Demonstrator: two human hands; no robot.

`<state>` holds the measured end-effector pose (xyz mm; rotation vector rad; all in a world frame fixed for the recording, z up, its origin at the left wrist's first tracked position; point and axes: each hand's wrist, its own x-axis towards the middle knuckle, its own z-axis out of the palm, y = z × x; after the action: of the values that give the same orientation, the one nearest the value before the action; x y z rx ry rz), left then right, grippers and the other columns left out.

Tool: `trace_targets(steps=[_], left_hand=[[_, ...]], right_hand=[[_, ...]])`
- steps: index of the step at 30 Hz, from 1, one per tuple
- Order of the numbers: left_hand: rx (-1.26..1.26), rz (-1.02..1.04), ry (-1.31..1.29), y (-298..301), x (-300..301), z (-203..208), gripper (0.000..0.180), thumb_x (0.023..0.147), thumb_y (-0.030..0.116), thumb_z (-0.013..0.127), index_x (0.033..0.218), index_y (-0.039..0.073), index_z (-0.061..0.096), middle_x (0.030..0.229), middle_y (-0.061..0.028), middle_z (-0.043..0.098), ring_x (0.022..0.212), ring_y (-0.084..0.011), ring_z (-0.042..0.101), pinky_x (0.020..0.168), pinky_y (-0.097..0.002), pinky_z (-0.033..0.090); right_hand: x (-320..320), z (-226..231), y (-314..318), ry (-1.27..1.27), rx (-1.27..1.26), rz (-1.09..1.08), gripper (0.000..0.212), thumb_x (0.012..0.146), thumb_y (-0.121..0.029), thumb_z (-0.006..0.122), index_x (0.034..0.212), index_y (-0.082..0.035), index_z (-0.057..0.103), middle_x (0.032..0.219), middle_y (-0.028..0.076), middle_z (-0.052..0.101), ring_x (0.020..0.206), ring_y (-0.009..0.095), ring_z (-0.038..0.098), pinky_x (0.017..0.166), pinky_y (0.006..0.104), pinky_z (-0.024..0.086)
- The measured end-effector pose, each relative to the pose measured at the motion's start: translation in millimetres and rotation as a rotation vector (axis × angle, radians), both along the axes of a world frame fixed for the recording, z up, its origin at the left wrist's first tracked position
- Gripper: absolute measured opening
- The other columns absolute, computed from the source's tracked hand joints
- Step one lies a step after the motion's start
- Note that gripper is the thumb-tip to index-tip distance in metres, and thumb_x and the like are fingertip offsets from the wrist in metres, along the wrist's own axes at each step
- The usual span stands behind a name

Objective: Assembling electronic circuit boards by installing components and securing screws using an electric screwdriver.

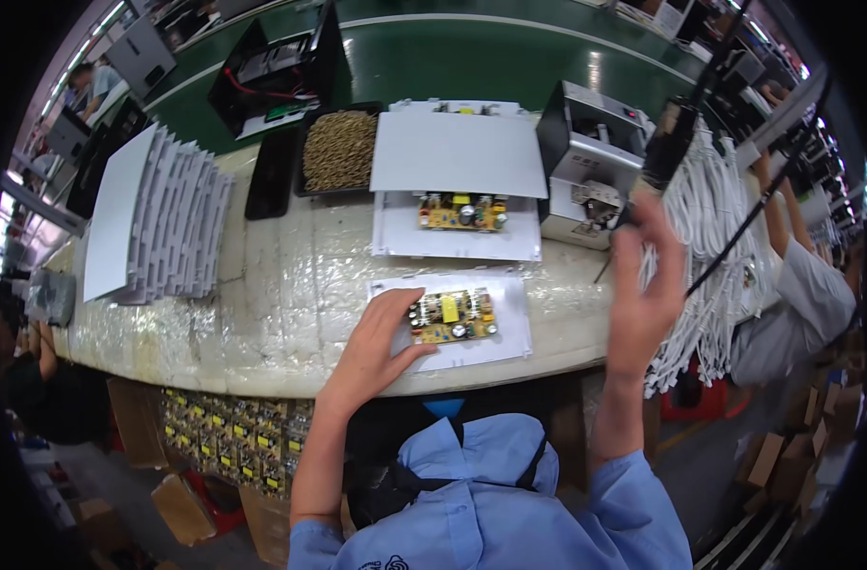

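My left hand (pixel 381 339), thumb and fingers apart around the left end of the tan rectangular circuit board (pixel 452 316), should steady edges only; my right hand (pixel 647 302), right of board: blurred, can't tell grip.

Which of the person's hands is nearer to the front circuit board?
Left. The left hand is right at the left end of the board; the right hand is well off to its right, by the white cables.
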<state>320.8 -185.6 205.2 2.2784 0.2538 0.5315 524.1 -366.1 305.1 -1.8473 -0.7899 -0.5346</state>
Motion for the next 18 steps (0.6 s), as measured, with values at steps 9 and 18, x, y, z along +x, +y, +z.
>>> trace_targets(steps=[9,18], left_hand=[[0.003,0.000,0.036,-3.8,2.8,5.1,0.068,0.072,0.016,0.082,0.131,0.002,0.050,0.127,-0.0187,0.055,0.120,-0.0361,0.052,0.104,-0.0413,0.041],[0.017,0.012,0.042,-4.5,4.6,4.2,0.068,0.073,0.016,0.082,0.131,0.003,0.049,0.127,-0.0188,0.055,0.119,-0.0365,0.052,0.103,-0.0418,0.042]], right_hand=[[90.9,19.7,16.6,0.348,0.170,0.066,0.052,0.090,-0.029,0.071,0.126,0.004,0.053,0.108,0.011,0.063,0.098,0.016,0.060,0.091,0.0308,0.045],[60.9,38.1,15.7,0.409,0.596,0.210,0.027,0.089,-0.018,0.069,0.108,-0.001,0.061,0.072,0.000,0.056,0.058,0.008,0.053,0.057,0.0229,0.044]])
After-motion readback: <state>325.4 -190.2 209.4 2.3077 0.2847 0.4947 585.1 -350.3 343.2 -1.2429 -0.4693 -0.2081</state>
